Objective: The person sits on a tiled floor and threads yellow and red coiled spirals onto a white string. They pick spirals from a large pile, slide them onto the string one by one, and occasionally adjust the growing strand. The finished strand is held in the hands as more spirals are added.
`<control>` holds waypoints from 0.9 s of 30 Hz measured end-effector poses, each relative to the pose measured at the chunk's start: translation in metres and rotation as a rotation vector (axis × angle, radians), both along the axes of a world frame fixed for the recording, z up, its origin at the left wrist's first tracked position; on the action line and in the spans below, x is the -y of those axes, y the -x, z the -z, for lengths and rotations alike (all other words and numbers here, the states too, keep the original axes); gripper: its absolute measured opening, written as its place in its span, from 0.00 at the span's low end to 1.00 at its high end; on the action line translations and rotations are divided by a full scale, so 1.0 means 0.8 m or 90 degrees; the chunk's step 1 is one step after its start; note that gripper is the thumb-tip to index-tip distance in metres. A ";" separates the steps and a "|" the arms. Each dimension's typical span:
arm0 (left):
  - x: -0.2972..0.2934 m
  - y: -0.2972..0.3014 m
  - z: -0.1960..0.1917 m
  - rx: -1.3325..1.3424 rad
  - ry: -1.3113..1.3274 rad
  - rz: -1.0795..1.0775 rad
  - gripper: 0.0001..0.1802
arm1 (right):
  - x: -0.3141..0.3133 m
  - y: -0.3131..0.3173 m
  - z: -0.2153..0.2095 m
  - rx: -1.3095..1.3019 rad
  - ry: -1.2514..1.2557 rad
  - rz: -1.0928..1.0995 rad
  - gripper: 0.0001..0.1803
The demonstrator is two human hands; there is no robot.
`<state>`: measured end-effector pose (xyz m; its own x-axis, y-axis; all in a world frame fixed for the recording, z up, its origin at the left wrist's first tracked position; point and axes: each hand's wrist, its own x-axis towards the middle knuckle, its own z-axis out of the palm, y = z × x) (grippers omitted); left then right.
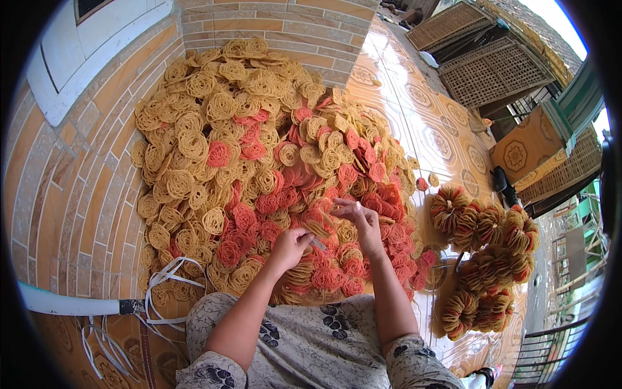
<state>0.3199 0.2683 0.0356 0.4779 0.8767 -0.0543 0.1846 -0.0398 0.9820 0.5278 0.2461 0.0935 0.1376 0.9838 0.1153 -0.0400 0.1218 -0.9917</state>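
My left hand (293, 247) is closed on a few thin, yellow, lacy discs (317, 229) that look like dried noodle nests. A pale flat strip (318, 244) sticks out beside its fingertips. Close by on the right, my right hand (361, 225) has its fingers bent in toward those discs; what lies between its fingertips is too small to make out. Both hands hover over a big heap of the same round discs, many yellow (178, 184) and others red-orange (326, 278). The heap spreads right up to my lap.
Bundles of discs strung into thick rings (487, 264) lie on the tiled floor at the right. White strips (170, 277) hang over a pale bar (71, 301) at my left. A brick-patterned wall (78, 194) backs the heap. Woven racks (495, 71) stand at the far right.
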 end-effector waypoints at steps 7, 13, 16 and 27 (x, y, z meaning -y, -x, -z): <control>0.000 0.002 -0.015 -0.118 -0.055 0.024 0.12 | -0.008 -0.027 0.066 0.880 0.108 0.226 0.10; 0.003 0.004 -0.024 -0.196 -0.054 0.052 0.12 | -0.005 -0.038 0.049 0.516 0.176 0.206 0.11; 0.003 0.002 -0.018 -0.174 -0.049 0.043 0.12 | 0.001 -0.024 0.026 0.297 0.201 0.119 0.16; 0.001 0.002 -0.010 -0.147 0.008 0.052 0.12 | 0.008 -0.022 -0.008 0.534 0.011 0.022 0.09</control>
<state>0.3185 0.2671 0.0434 0.5211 0.8340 -0.1814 0.4011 -0.0517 0.9146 0.5457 0.2396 0.0999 0.0431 0.9830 0.1787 0.7155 0.0945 -0.6922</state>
